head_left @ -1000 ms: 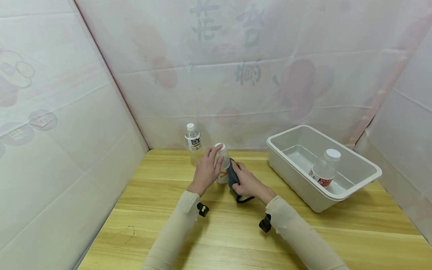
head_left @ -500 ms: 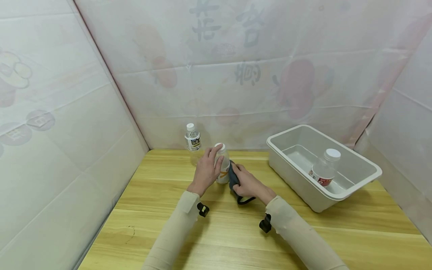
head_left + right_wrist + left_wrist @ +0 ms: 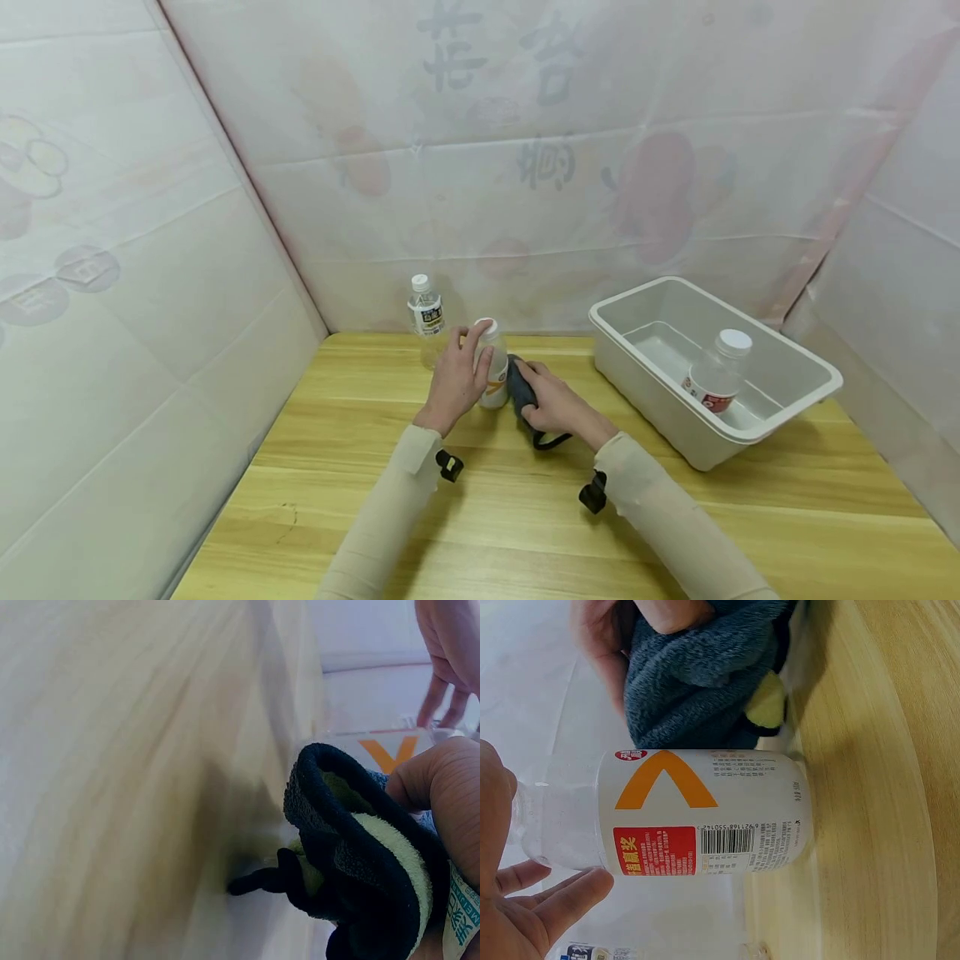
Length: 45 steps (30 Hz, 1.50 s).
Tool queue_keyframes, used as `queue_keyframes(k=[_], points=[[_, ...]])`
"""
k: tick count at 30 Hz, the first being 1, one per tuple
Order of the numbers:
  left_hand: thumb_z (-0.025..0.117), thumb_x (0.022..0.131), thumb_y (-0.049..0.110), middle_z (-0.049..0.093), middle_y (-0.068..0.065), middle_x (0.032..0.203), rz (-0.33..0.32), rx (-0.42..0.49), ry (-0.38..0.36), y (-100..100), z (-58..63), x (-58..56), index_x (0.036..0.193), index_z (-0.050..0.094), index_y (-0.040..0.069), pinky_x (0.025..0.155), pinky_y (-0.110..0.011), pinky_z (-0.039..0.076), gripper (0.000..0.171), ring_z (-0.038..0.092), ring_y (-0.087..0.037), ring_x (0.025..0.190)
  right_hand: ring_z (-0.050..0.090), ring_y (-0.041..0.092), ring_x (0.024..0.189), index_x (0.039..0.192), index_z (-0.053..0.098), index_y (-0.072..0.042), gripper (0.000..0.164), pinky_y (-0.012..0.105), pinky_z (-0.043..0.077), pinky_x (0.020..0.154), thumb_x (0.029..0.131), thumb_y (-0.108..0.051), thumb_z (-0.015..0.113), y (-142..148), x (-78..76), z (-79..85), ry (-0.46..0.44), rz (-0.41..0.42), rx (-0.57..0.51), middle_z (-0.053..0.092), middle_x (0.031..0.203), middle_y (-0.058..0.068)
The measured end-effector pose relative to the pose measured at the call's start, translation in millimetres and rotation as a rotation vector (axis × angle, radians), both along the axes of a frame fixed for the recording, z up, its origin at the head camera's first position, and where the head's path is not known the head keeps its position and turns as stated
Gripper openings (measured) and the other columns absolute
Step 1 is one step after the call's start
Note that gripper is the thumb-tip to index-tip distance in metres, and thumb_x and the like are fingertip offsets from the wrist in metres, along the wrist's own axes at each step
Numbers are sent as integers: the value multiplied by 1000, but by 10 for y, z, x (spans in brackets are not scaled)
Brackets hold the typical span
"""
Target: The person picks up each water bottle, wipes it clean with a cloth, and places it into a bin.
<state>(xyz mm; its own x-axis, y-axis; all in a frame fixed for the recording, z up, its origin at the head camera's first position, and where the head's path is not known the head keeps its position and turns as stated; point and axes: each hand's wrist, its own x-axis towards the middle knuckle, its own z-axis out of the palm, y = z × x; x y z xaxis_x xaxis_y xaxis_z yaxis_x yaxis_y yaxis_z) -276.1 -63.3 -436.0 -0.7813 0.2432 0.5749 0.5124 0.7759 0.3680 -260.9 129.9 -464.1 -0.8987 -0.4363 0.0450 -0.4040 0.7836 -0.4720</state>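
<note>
A clear plastic bottle (image 3: pixel 667 810) with a white label and an orange chevron stands upright on the wooden table. My left hand (image 3: pixel 456 379) steadies it from above, a finger on the white cap (image 3: pixel 488 326) and the others along its shoulder. In my right hand (image 3: pixel 558 404) is a bunched dark blue-grey cloth (image 3: pixel 705 682) with black edging and a yellow-green underside. The cloth lies against the bottle's right side in the left wrist view. Both the black edge and a white tag (image 3: pixel 461 911) of the cloth show in the right wrist view.
Behind my left hand stands another clear bottle (image 3: pixel 427 317) with a white cap. A pale grey plastic bin (image 3: pixel 648 392) sits at the right, holding a capped bottle (image 3: pixel 716 375) with a red-and-white label. Printed fabric walls (image 3: pixel 495 192) enclose the wooden table (image 3: pixel 465 533).
My right hand and the cloth have shifted slightly beside the bottle. The left hand keeps its place on the bottle, and the head view has turned a touch.
</note>
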Motion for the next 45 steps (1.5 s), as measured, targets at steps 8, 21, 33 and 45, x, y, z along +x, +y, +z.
queue_keyframes(k=[8, 21, 33, 45], points=[[38, 96, 34, 44, -8, 101, -15, 20, 13, 5, 0, -24, 136, 34, 31, 55, -23, 36, 40, 44, -13, 67, 49, 29, 111, 146, 15, -15, 79, 38, 43, 85, 77, -14, 54, 94, -86, 185, 56, -28, -34, 27, 144, 17], [42, 94, 34, 47, -9, 104, -23, 18, 34, 44, 6, 5, 134, 37, 29, 57, -27, 40, 40, 47, -15, 68, 51, 29, 102, 145, 16, -14, 79, 36, 42, 74, 76, -11, 52, 178, -132, 523, 131, -33, -49, 26, 145, 16], [43, 94, 34, 46, -8, 105, -54, 24, 20, 52, 12, 5, 135, 35, 31, 61, -28, 42, 42, 48, -15, 72, 48, 25, 100, 145, 16, -19, 75, 36, 41, 76, 79, -14, 51, 189, -138, 694, 158, -7, -61, 26, 145, 13], [42, 95, 32, 44, -8, 103, -72, 30, -8, 50, 15, -6, 135, 35, 30, 60, -26, 39, 41, 43, -14, 71, 47, 29, 110, 145, 18, -20, 73, 38, 41, 78, 80, -14, 50, 95, -137, 779, 181, 23, -26, 26, 145, 14]])
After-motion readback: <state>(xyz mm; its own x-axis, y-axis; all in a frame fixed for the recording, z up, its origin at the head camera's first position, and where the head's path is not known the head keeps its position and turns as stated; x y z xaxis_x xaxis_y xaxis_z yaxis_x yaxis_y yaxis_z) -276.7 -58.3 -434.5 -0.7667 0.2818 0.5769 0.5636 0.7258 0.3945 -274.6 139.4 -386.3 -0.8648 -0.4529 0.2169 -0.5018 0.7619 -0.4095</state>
